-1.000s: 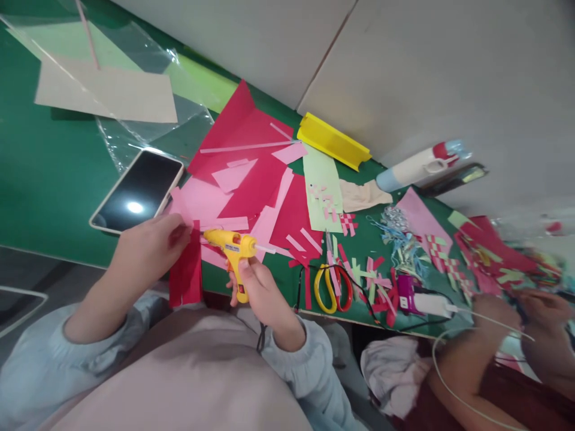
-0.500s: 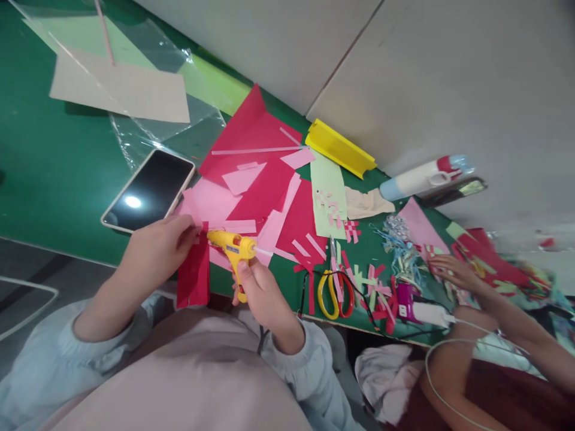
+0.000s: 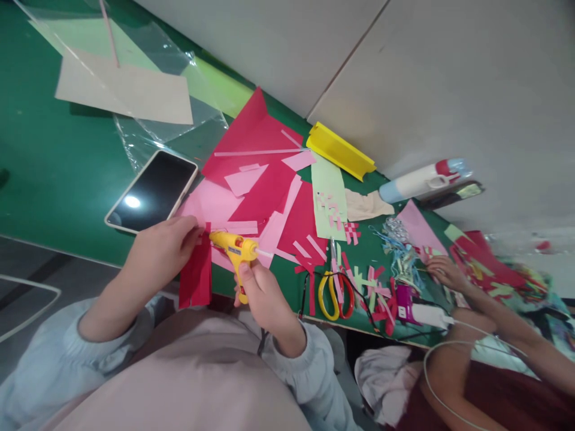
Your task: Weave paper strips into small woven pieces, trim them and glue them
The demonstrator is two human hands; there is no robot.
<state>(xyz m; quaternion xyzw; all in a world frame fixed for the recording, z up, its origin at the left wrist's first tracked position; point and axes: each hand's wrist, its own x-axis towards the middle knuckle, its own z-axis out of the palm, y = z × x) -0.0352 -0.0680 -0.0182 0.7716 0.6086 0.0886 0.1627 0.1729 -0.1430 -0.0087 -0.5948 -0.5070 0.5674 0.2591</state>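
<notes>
My right hand (image 3: 263,293) is wrapped round the handle of a yellow hot glue gun (image 3: 233,246), whose glue stick pokes out to the right. The gun's nozzle end points left, close to the fingers of my left hand (image 3: 168,245). Those fingers are pinched at the top of a red paper piece (image 3: 195,278) cut into strips, which hangs near the table's front edge. A pink paper strip (image 3: 233,227) lies just beyond the gun. Pink and red sheets are spread behind both hands. The exact nozzle tip is hidden by the left fingers.
A phone (image 3: 153,190) lies left of the sheets. Scissors (image 3: 335,290) with yellow and red handles lie right, among paper scraps and a black cable. Farther right are a purple and white device (image 3: 417,308) and another person's hand (image 3: 447,272). A yellow tray (image 3: 340,151) sits near the wall.
My hands and the glue gun keep almost the same pose; the whole view has shifted slightly. The other person's hand at the right has moved a little.
</notes>
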